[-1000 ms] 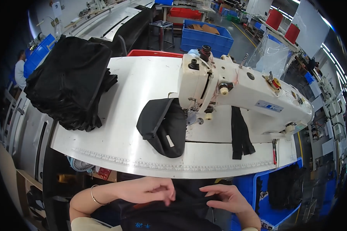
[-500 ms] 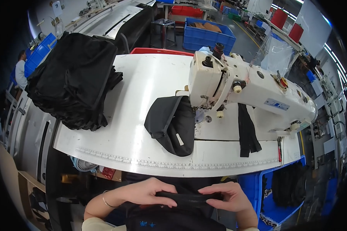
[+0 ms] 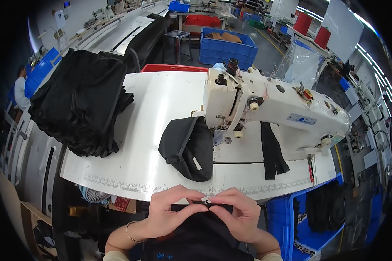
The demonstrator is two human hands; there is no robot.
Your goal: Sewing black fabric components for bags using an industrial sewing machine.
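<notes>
At the table's front edge, my left hand (image 3: 170, 209) and my right hand (image 3: 237, 213) pinch a narrow black piece (image 3: 199, 203) between thumbs and fingers, close together. A small shiny bit, too small to name, sits between my fingertips. Beyond them, a folded black fabric pouch (image 3: 178, 152) with a white tag lies beside the needle of the white sewing machine (image 3: 274, 104). Two overlapping black strips (image 3: 272, 156) hang down under the machine's arm. A tall stack of black fabric pieces (image 3: 76, 102) lies on the left of the white tabletop (image 3: 135, 104).
A blue crate with black pieces (image 3: 283, 217) stands low at right; a small fan (image 3: 93, 195) is under the table. Behind are a red tray (image 3: 170, 68), a blue crate (image 3: 226, 52), a stool (image 3: 178, 37) and red thread cones (image 3: 321, 38). A person (image 3: 21, 87) is at far left.
Both hands have come up toward the table edge and closer together, now pinching the black piece at its middle. A second ago they were apart with looser fingers. The view has shifted slightly.
</notes>
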